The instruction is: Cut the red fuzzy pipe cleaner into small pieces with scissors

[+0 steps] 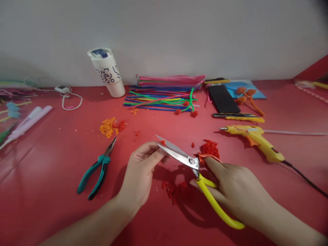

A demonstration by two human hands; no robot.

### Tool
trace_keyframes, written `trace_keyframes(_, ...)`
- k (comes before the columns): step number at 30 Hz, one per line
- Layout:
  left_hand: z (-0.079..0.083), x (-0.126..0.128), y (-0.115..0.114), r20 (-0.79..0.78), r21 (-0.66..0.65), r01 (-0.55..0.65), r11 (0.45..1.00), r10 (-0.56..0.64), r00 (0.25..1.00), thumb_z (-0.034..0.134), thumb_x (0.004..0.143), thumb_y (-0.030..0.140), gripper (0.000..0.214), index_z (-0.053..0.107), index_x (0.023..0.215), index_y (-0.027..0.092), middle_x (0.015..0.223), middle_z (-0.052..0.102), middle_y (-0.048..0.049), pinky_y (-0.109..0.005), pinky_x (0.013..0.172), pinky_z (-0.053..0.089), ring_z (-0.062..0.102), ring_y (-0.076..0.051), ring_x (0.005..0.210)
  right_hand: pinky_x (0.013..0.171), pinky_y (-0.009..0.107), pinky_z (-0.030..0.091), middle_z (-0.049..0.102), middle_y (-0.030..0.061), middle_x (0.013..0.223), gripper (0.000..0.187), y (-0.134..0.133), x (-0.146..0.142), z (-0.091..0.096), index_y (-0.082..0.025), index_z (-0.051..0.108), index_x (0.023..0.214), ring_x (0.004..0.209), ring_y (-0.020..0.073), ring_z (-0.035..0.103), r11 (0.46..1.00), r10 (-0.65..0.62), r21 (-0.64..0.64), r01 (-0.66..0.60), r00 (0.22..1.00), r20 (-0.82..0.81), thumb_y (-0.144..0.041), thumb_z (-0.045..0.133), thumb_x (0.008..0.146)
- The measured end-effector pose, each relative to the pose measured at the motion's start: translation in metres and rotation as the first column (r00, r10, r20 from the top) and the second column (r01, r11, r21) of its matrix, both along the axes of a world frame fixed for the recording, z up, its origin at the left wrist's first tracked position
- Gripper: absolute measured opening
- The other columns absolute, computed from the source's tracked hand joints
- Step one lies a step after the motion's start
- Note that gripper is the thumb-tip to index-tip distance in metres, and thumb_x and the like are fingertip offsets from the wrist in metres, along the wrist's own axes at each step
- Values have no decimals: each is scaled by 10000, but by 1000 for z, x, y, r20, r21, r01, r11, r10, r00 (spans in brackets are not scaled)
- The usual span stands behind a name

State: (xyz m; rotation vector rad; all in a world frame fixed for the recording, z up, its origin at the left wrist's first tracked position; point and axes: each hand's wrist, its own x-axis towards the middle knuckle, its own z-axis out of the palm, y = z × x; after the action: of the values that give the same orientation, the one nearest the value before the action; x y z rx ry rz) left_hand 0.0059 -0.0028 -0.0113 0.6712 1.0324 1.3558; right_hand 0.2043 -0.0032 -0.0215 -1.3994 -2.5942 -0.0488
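My right hand (238, 191) grips the yellow and orange handles of a pair of scissors (189, 160), whose steel blades point up and left, slightly parted. My left hand (143, 171) is pinched just beside the blades, and a tiny red piece (163, 142) sits at its fingertips by the blade tips. Small red cut bits (174, 189) lie on the red table (51, 212) under the scissors. Another heap of red bits (210, 147) lies just beyond my right hand.
Teal-handled pliers (98, 169) lie to the left. A yellow glue gun (256, 138) with a cord lies at right, a utility knife (239, 117) and a black phone (222, 98) beyond it. Coloured pipe cleaners (161, 97), a white cup (107, 71) and orange crumbs (107, 127) sit further back.
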Motion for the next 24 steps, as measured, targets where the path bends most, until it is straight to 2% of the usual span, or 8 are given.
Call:
trace_keyframes(12,-1,2,-2,93,4,-46,999,45,995,607,718,150,50,636,695,184,665,597,24,-188,633,436,526,-68,619,385,246,168,513,-22,419,258,-2,-3,-3,-215,366,703,323,148,473,1000,20,-2,-20,1000,4,-439,348,830)
trace_keyframes(24,-1,4,-2,133,-8,-59,998,59,989,598,720,136,59,633,710,183,684,601,26,-182,616,433,527,-65,619,368,247,167,489,-26,388,307,-3,-6,-2,-219,358,665,302,154,467,1000,16,19,-16,1000,19,-474,337,834)
